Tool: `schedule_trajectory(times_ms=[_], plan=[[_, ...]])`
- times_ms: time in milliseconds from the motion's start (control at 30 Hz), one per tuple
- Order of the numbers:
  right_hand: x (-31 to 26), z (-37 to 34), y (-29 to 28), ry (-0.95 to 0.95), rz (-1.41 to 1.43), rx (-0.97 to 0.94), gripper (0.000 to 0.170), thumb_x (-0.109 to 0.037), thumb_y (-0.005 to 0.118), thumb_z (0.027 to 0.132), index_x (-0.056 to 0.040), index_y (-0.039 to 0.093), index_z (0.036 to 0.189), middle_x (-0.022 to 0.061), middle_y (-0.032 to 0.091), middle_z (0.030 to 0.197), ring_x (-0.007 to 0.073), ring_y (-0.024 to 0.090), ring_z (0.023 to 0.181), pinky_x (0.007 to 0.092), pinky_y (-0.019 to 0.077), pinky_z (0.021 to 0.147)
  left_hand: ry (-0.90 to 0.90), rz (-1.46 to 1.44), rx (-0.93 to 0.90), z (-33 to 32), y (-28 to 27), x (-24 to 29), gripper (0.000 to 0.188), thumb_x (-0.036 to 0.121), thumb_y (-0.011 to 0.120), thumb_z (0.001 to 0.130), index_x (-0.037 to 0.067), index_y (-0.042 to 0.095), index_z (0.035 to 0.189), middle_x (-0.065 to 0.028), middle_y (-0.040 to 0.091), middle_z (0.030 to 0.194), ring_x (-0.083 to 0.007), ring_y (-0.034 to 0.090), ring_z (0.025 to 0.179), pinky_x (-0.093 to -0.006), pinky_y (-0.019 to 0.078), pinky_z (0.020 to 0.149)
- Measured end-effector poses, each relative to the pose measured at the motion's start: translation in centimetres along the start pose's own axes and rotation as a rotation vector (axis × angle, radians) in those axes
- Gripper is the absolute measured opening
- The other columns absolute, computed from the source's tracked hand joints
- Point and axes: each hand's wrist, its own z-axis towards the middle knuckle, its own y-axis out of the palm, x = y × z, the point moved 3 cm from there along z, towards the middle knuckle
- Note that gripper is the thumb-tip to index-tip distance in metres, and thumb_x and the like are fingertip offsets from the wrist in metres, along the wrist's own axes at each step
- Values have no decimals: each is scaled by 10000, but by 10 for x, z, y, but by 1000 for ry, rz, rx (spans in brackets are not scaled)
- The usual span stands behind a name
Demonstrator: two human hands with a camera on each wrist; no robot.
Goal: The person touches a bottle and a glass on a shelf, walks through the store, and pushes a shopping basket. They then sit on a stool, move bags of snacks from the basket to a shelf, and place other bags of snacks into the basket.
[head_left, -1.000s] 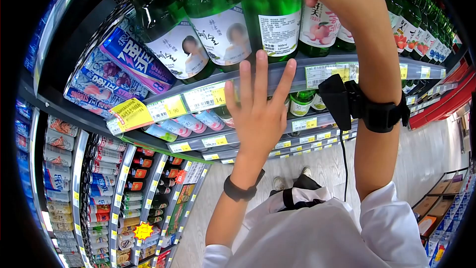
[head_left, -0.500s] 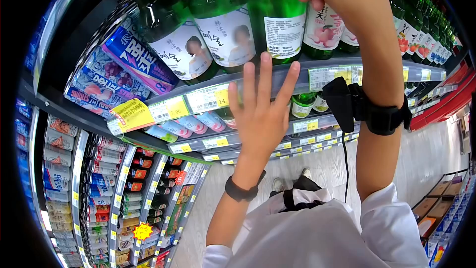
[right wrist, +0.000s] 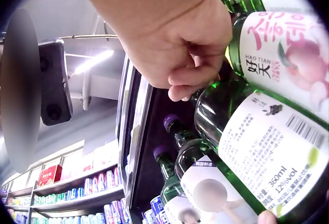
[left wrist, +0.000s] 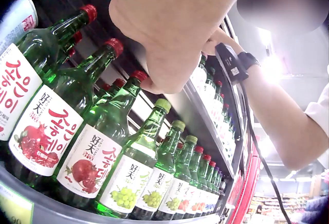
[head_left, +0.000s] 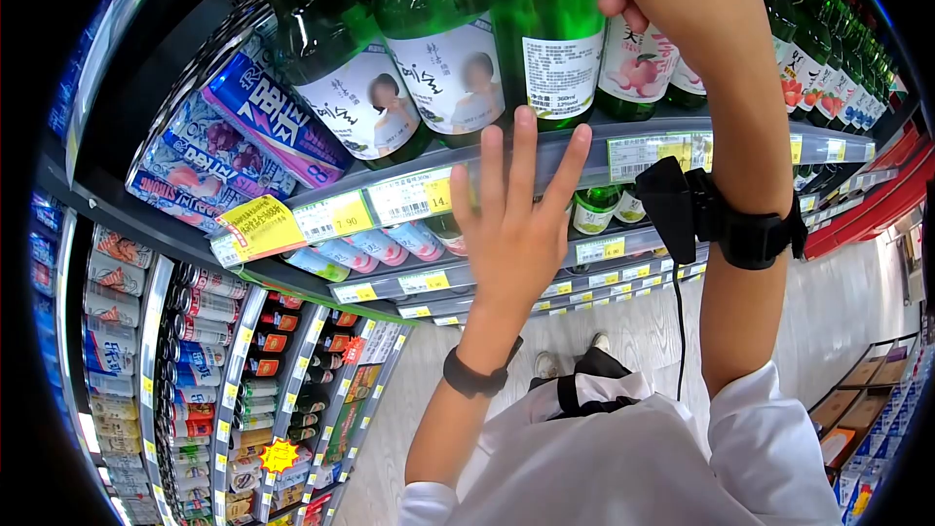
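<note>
A green glass bottle (head_left: 560, 63) stands at the front of the shelf, its white back label with a barcode facing out. From above, my right hand (right wrist: 193, 49) curls its fingers round the bottle's neck, which is mostly hidden by the hand. My left hand (head_left: 516, 234) is spread with straight fingers in front of the shelf edge, fingertips right at the bottle's base. To the bottle's left stand two matching bottles (head_left: 443, 73) with a portrait on the label. On its other side is a peach-label bottle (right wrist: 280, 49).
Purple and blue cans (head_left: 258, 112) fill the left end of the shelf. Price tags (head_left: 414, 195) run along its edge. A lower shelf carries green bottles with pomegranate (left wrist: 87, 167) and grape labels (left wrist: 123, 190). A drink rack (head_left: 209, 380) stands at left; a cable hangs from the right wrist.
The head view has shifted slightly, so shelf and bottles sit a little lower and further right. Both hands keep about the same position relative to the bottle.
</note>
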Motion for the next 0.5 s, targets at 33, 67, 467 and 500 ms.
schedule_trajectory(times_ms=[33, 67, 467, 500], plan=[[0, 0, 0, -19, 1, 21, 469, -179, 626, 925, 189, 526, 1197, 265, 680, 1022, 126, 560, 422, 252, 423, 367, -1, -4, -2, 0, 0, 0, 773, 120, 651, 739, 387, 460, 1440, -72, 354, 1557, -287, 294, 1432, -487, 174, 1121], [0, 1, 2, -19, 1, 21, 469, -179, 626, 925, 189, 526, 1197, 265, 680, 1022, 126, 560, 422, 252, 423, 367, -2, -4, -2, 0, 0, 0, 773, 120, 651, 739, 387, 460, 1440, -72, 354, 1557, -287, 294, 1432, -487, 174, 1121], [1, 1, 0, -14, -31, 41, 502, -181, 632, 924, 209, 506, 1213, 289, 674, 1024, 131, 576, 434, 251, 439, 375, -11, 13, -16, 0, -1, 1, 751, 134, 659, 761, 394, 461, 1436, -68, 363, 1552, -282, 303, 1428, -485, 178, 1122], [3, 2, -1, -23, -33, 32, 500, -184, 635, 923, 210, 512, 1205, 289, 677, 1009, 132, 578, 435, 250, 442, 376, -11, 14, -16, 1, -1, 1, 752, 132, 659, 760, 395, 461, 1436, -67, 364, 1552, -280, 304, 1428, -485, 177, 1122]])
